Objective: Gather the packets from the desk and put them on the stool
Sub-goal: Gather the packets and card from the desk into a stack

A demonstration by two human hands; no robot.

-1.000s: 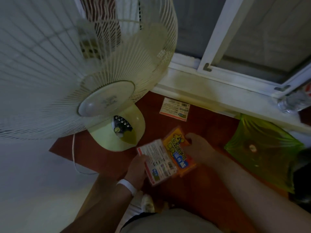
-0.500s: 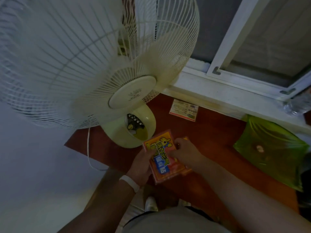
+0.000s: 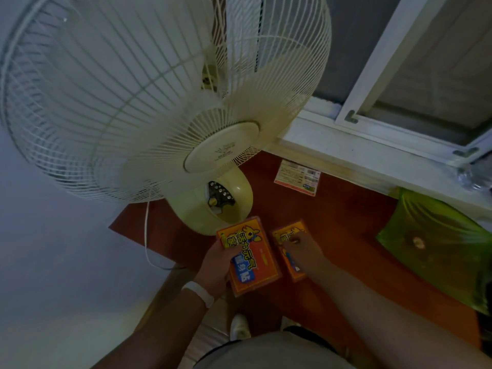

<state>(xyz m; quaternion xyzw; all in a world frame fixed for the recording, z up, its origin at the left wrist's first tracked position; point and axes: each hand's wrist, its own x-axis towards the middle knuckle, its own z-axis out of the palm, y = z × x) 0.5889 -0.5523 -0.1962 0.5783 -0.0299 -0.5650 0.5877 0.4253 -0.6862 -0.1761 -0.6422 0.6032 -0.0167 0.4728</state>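
My left hand (image 3: pixel 217 265) grips an orange packet (image 3: pixel 253 258) with a yellow cartoon and blue label, held just above the front edge of the red-brown desk (image 3: pixel 343 219). A second orange packet (image 3: pixel 288 251) lies on the desk to its right. My right hand (image 3: pixel 302 249) rests on top of it, fingers curled over its middle; whether it is gripped is unclear. A third packet (image 3: pixel 297 177), white back side up, lies flat far back by the window sill. No stool is in view.
A large cream desk fan (image 3: pixel 165 102) stands on the desk's left part, its base (image 3: pixel 213 206) right behind the held packet, its cord (image 3: pixel 147 235) hanging off the left edge. A green plastic pouch (image 3: pixel 436 246) lies at the right. The white window frame (image 3: pixel 372 139) bounds the back.
The two orange packets were stacked together in both hands. Now they are apart: the left hand keeps one, and the other lies on the desk under the right hand.
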